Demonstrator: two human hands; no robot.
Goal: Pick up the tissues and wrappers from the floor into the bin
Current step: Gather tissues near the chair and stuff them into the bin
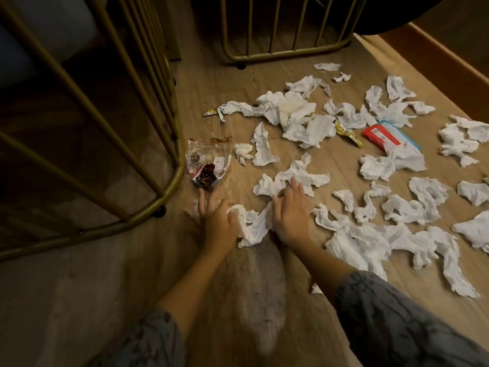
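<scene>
Several crumpled white tissues [352,242] lie scattered over the wooden floor [227,83], mostly to the right. My left hand [215,221] is blurred, low on the floor, its fingers curling around one end of a long white tissue [254,227]. My right hand [291,210] lies flat on the other end of that tissue and touches another crumpled tissue [291,178] beyond it. A clear plastic wrapper [207,164] with dark print rests just past my left hand. Two yellow wrappers [346,132] [215,111] and a red and blue tissue packet [389,135] lie among the tissues. No bin is visible.
Gold metal chair frames stand at the left [169,186] and at the top centre [277,53], with black feet on the floor. A wooden skirting board [449,56] runs along the right edge. Grey patterned sleeves [397,319] cover my forearms.
</scene>
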